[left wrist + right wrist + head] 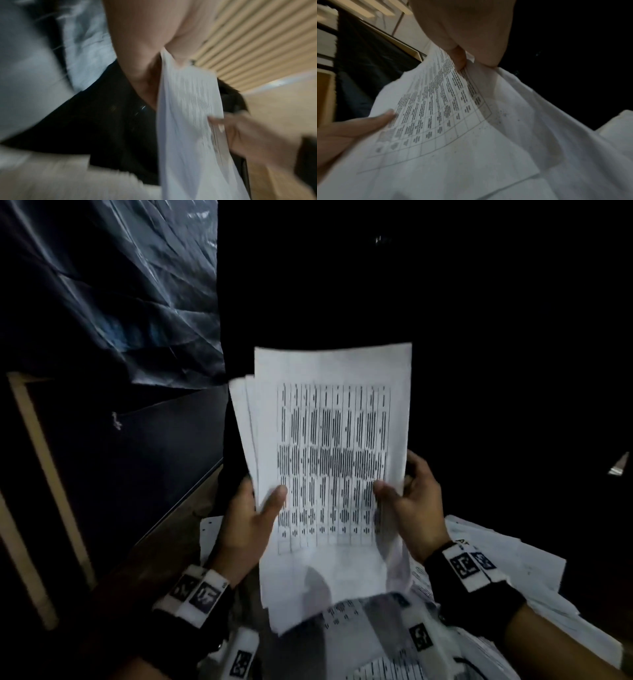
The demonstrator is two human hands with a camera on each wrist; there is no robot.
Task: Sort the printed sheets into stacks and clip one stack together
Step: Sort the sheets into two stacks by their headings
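Note:
A bundle of printed sheets (334, 446), white with a dense black table on the top page, is held upright in the middle of the head view. My left hand (255, 508) grips its lower left edge, thumb on the front page. My right hand (406, 501) pinches the lower right edge, thumb across the print. Behind the top page, two more sheet edges (241, 419) fan out to the left. The left wrist view shows the bundle (192, 121) edge-on between both hands. The right wrist view shows the table page (440, 108) curving under my thumb. No clip is visible.
More printed sheets (513, 563) lie spread on the surface below and to the right of my hands. A dark panel with a pale wooden frame (41, 446) stands at the left, crumpled dark plastic (113, 285) above it. The background is very dark.

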